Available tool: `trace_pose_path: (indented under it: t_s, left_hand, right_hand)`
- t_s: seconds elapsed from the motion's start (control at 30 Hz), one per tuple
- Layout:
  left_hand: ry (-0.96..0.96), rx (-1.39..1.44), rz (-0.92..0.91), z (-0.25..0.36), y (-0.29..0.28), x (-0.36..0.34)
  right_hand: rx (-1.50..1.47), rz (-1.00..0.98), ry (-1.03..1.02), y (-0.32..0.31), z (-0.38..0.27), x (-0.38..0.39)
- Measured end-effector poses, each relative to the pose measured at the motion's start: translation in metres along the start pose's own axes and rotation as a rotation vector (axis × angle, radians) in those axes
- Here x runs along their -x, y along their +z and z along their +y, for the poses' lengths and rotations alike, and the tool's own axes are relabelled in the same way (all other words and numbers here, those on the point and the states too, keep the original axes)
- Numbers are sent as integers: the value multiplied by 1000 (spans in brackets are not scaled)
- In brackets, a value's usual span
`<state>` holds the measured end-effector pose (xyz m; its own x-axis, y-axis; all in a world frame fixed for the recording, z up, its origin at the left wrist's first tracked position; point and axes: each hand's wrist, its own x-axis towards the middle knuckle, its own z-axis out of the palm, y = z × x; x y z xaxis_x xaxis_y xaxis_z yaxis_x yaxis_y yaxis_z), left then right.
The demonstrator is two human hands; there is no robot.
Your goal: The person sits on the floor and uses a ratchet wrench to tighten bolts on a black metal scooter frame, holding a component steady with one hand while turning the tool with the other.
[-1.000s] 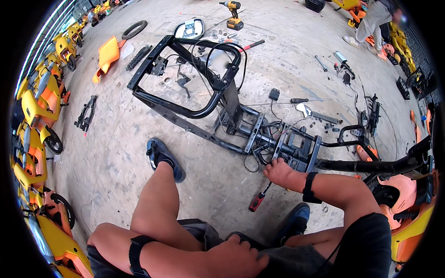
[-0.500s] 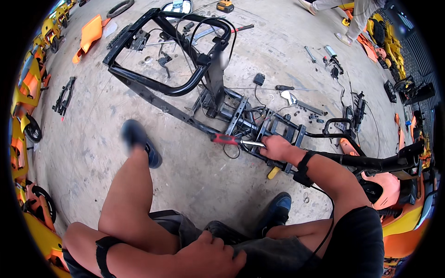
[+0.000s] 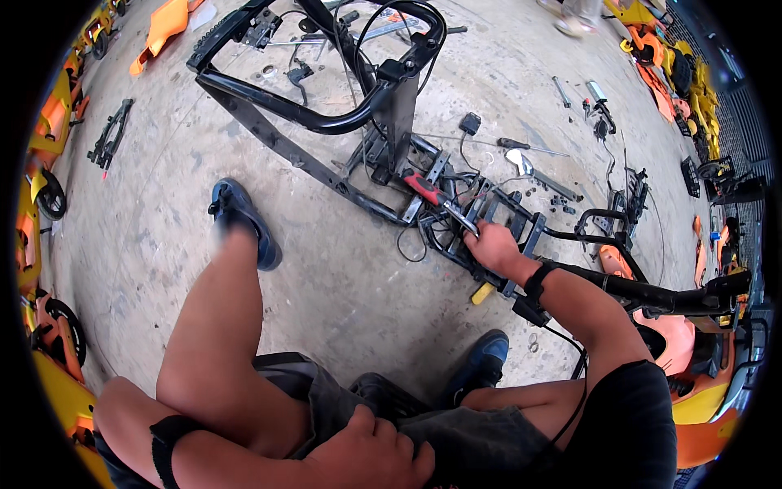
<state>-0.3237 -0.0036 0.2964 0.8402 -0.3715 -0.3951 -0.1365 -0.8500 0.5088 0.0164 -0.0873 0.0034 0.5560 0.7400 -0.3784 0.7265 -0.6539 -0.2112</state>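
My right hand [image 3: 494, 247] is closed round the metal shaft end of a red-and-black-handled tool [image 3: 436, 196]. Its handle points up and left over the black vehicle frame [image 3: 305, 155]; the end inside my fist is hidden, so its exact kind does not show. Under the hand lies the frame's narrow section with brackets and loose wires. A yellow piece [image 3: 483, 293] sticks out beneath that section. My left hand [image 3: 371, 452] rests on my lap, holding nothing, its fingers loosely bent and slightly apart.
On the concrete floor beyond the frame are an adjustable wrench [image 3: 542, 175], a screwdriver [image 3: 529, 147] and several small parts. A black bracket assembly [image 3: 110, 138] lies at left. Yellow and orange vehicles line both sides. Another person's foot [image 3: 577, 24] shows at the top right.
The tool's handle has swung upward and right, now tilted over the frame. My right hand has shifted slightly with it. My view has moved a little; the left hand stays on my lap.
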Motion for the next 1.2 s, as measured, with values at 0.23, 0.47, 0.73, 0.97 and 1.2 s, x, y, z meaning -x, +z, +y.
trace_pose_path:
  t_s: [0.23, 0.47, 0.73, 0.97, 1.2]
  left_hand:
    - [-7, -38, 26, 2, -1, -1]
    - [15, -63, 63, 4, -3, -7]
    - [15, -37, 35, 3, -4, -11]
    - [-19, -77, 12, 5, -6, -14]
    - [-15, -78, 22, 7, 0, -14]
  right_hand:
    - [55, 25, -369, 11, 20, 8]
    - [88, 47, -456, 11, 22, 10]
    - [156, -108, -737, -1, 31, -10]
    - [241, -188, -913, -6, 29, -5]
    - [71, 51, -316, 9, 12, 12]
